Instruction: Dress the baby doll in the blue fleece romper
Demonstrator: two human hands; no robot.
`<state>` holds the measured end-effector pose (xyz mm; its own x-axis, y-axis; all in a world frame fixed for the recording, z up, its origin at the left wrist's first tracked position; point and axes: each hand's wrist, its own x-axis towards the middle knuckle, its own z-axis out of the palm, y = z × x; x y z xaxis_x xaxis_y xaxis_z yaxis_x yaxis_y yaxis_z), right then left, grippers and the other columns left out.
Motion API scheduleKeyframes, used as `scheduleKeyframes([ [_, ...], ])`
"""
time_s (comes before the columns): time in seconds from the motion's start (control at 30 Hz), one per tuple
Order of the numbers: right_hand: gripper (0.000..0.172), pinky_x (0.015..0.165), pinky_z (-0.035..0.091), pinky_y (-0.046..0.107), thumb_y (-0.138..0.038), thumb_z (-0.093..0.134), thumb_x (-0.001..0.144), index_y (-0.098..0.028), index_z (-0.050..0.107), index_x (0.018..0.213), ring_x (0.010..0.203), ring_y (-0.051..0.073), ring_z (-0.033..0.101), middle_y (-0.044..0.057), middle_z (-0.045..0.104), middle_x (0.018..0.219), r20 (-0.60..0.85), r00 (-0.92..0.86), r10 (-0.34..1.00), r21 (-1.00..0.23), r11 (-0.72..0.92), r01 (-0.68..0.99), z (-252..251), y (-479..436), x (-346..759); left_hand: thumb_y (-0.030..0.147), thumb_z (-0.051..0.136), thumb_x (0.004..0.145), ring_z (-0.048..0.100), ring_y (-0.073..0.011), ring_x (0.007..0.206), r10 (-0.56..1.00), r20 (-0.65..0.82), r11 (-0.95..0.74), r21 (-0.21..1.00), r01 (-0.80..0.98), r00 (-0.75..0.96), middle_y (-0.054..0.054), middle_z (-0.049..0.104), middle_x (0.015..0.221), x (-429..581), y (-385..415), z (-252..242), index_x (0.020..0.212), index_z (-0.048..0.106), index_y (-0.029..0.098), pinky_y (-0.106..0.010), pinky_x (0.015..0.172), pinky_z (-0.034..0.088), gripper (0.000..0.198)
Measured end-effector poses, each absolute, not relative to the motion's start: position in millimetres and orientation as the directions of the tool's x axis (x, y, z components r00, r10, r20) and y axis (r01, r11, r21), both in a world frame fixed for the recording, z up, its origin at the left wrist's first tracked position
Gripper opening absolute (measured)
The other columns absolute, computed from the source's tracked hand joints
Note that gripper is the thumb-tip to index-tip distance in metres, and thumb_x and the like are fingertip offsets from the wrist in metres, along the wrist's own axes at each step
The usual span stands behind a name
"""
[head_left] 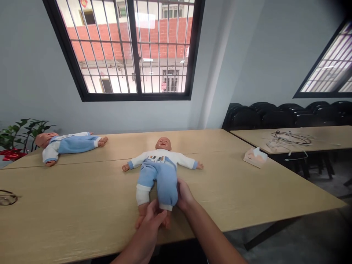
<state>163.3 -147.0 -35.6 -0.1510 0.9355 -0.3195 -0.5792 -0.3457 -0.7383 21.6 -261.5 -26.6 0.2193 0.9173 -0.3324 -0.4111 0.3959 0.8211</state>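
A baby doll (162, 167) in a white and light-blue outfit lies on its back on the table, head away from me and arms spread. My left hand (154, 217) is closed at the ankle of its leg on the right, thumb by the white trouser cuff (166, 207). Against the outer side of that same leg, my right hand (184, 194) cups the blue trouser leg, its fingertips hidden behind the cloth. The doll's other leg has its white cuff (142, 194) pushed up, with the shin and foot bare.
A second doll (78, 143) in the same outfit lies at the back left, near a potted plant (24, 134). Glasses (8, 198) rest at the left edge. A tissue box (255, 157) stands on the right. Cables (291, 138) lie on another table, with black chairs (269, 116) behind.
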Motion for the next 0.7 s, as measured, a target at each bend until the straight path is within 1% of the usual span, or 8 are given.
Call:
scheduleKeyframes([
  [0.07, 0.022, 0.079, 0.058, 0.037, -0.036, 0.064, 0.082, -0.017, 0.074, 0.083, 0.077, 0.024, 0.071, 0.008, 0.078, 0.082, -0.297, -0.167, 0.940, -0.752, -0.338, -0.566, -34.0, -149.7, 161.4, 0.043, 0.084, 0.077, 0.061, -0.0208, 0.092, 0.929, -0.300, 0.368, 0.807, -0.462, 0.217, -0.006, 0.068, 0.096, 24.9, -265.5, -23.5, 0.121, 0.062, 0.020, -0.034, 0.093, 0.046, 0.054],
  [0.13, 0.024, 0.080, 0.057, 0.035, -0.039, 0.070, 0.081, -0.017, 0.073, 0.091, 0.082, 0.024, 0.072, 0.007, 0.079, 0.088, -0.235, -0.143, 0.961, -0.788, -0.275, -0.551, -32.8, -152.0, 158.1, 0.047, 0.082, 0.078, 0.059, -0.0193, 0.086, 0.912, -0.290, 0.401, 0.781, -0.478, 0.290, -0.005, 0.064, 0.088, 27.4, -269.1, -20.2, 0.099, 0.068, 0.017, -0.033, 0.089, 0.047, 0.039],
  [0.2, 0.031, 0.081, 0.056, 0.034, -0.043, 0.077, 0.078, -0.019, 0.071, 0.097, 0.087, 0.024, 0.072, 0.005, 0.079, 0.094, -0.155, -0.079, 0.985, -0.824, -0.173, -0.539, -32.8, -152.1, 155.1, 0.046, 0.079, 0.082, 0.059, -0.0185, 0.085, 0.867, -0.339, 0.489, 0.722, -0.490, 0.365, -0.004, 0.061, 0.082, 29.4, -271.4, -18.8, 0.080, 0.066, 0.017, -0.031, 0.084, 0.046, 0.032],
  [0.27, 0.038, 0.082, 0.055, 0.033, -0.049, 0.080, 0.077, -0.022, 0.068, 0.101, 0.090, 0.024, 0.071, 0.004, 0.078, 0.097, -0.099, -0.028, 0.995, -0.844, -0.099, -0.527, -34.7, -149.1, 154.9, 0.038, 0.075, 0.085, 0.059, -0.0166, 0.080, 0.815, -0.430, 0.578, 0.645, -0.500, 0.388, -0.003, 0.059, 0.077, 29.1, -271.6, -19.1, 0.074, 0.063, 0.017, -0.028, 0.077, 0.045, 0.027],
  [0.4, 0.047, 0.070, 0.054, 0.029, -0.060, 0.080, 0.076, -0.023, 0.063, 0.099, 0.080, 0.020, 0.069, 0.002, 0.075, 0.090, -0.041, -0.004, 0.999, -0.890, -0.038, -0.454, -42.0, -135.3, 168.6, 0.028, 0.071, 0.085, 0.054, -0.0120, 0.064, 0.733, -0.519, 0.678, 0.510, -0.529, 0.440, -0.002, 0.059, 0.076, 10.7, -267.3, -18.8, 0.091, 0.067, 0.013, -0.026, 0.066, 0.041, 0.017],
  [0.53, 0.047, 0.048, 0.038, 0.022, -0.061, 0.079, 0.077, -0.022, 0.060, 0.095, 0.050, 0.011, 0.047, -0.008, 0.056, 0.061, -0.031, 0.029, 0.999, -0.929, -0.018, -0.370, -46.7, -115.5, 193.4, 0.032, 0.072, 0.084, 0.055, -0.0119, 0.062, 0.682, -0.490, 0.730, 0.406, -0.550, 0.543, 0.000, 0.059, 0.072, -29.8, -266.9, -15.3, 0.102, 0.066, 0.011, -0.025, 0.063, 0.041, 0.029],
  [0.6, 0.047, 0.048, 0.035, 0.021, -0.061, 0.079, 0.077, -0.022, 0.058, 0.092, 0.048, 0.009, 0.041, -0.010, 0.049, 0.057, -0.020, 0.064, 0.998, -0.930, 0.005, -0.366, -47.4, -105.0, 203.7, 0.032, 0.076, 0.081, 0.055, -0.0113, 0.061, 0.662, -0.501, 0.747, 0.384, -0.543, 0.557, 0.000, 0.058, 0.070, -49.0, -270.8, -15.0, 0.101, 0.066, 0.011, -0.024, 0.064, 0.041, 0.031],
  [0.7, 0.046, 0.052, 0.040, 0.022, -0.060, 0.078, 0.077, -0.022, 0.056, 0.091, 0.053, 0.010, 0.047, -0.009, 0.054, 0.062, -0.003, 0.138, 0.990, -0.934, 0.047, -0.354, -48.4, -90.8, 212.3, 0.037, 0.082, 0.076, 0.053, -0.0108, 0.060, 0.617, -0.508, 0.787, 0.380, -0.487, 0.601, 0.001, 0.056, 0.068, -66.3, -279.1, -16.9, 0.098, 0.067, 0.011, -0.024, 0.063, 0.040, 0.037],
])
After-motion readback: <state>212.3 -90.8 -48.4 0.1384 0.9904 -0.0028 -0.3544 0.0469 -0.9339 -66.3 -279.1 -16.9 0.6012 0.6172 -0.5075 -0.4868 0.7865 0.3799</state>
